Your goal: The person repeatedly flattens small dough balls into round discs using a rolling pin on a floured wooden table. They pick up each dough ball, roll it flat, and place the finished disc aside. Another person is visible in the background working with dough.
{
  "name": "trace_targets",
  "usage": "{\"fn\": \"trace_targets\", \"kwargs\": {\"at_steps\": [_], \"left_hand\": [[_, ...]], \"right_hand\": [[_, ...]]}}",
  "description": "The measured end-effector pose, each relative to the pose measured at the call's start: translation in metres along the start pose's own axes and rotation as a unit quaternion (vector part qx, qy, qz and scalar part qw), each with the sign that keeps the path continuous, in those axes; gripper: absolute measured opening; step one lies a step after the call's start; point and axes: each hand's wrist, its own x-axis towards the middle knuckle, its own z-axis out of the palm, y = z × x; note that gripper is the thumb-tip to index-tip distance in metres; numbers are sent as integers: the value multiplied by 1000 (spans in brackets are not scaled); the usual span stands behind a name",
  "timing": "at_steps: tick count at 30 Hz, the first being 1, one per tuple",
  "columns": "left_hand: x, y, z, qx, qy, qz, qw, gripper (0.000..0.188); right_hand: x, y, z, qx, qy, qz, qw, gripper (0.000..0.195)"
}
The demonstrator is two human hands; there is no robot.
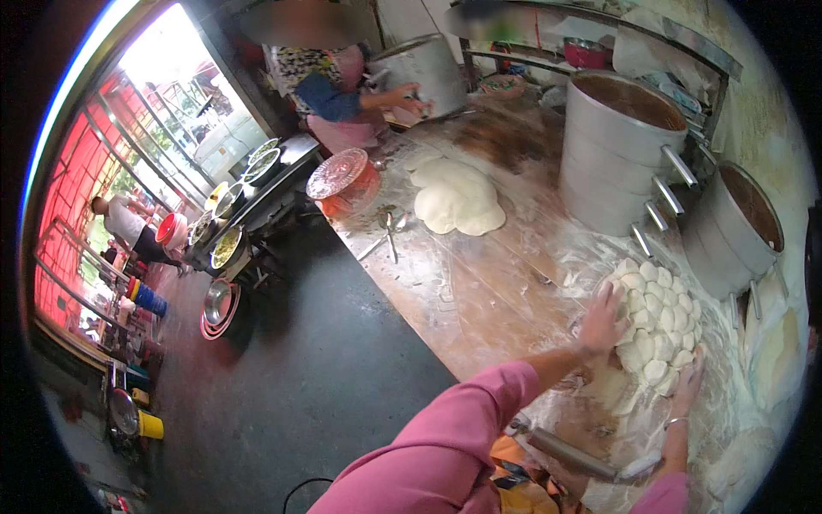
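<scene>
A cluster of small cut dough pieces [655, 318] lies packed together on the floured wooden worktop [443, 295]. My left hand [602, 321] is at its left edge, fingers extended. On the near right side, my right hand [688, 385] rests against the edge of the pieces, a bracelet at its wrist. Neither hand closes around a piece; parts of the fingertips are hard to make out. Close to my body lies a rolling pin [571, 453] with a thick grey barrel. A large soft mound of dough [459, 196] sits farther up the worktop.
Tall metal steamers [616, 154] with side handles line the right side. Metal utensils [388, 241] and a lidded red tub [345, 180] are near the worktop's left edge. Across it, a co-worker [334, 96] stands beside a metal pot [424, 77]. Food bowls [228, 247] stand left.
</scene>
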Motion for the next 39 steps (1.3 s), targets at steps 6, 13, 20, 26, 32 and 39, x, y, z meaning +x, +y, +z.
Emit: {"fn": "trace_targets", "kwargs": {"at_steps": [6,13,20,26,32,39], "left_hand": [[-43,33,34,2,37,-40,999,79],[-90,56,51,-99,-17,-56,993,73],[-108,34,38,-132,-5,-18,991,32],[-109,21,-7,-109,-65,-28,992,21],[-125,19,-49,38,-92,19,995,40],[-139,-16,-100,222,-36,58,973,60]], "right_hand": [[-16,-35,9,18,41,22,999,51],[-9,21,-2,-89,-26,-22,995,52],[-48,21,-61,-119,-8,31,992,36],[-93,-24,-81,-95,39,72,992,26],[-119,31,-118,-171,8,16,985,22],[-155,-12,-109,-135,71,35,988,42]]}}
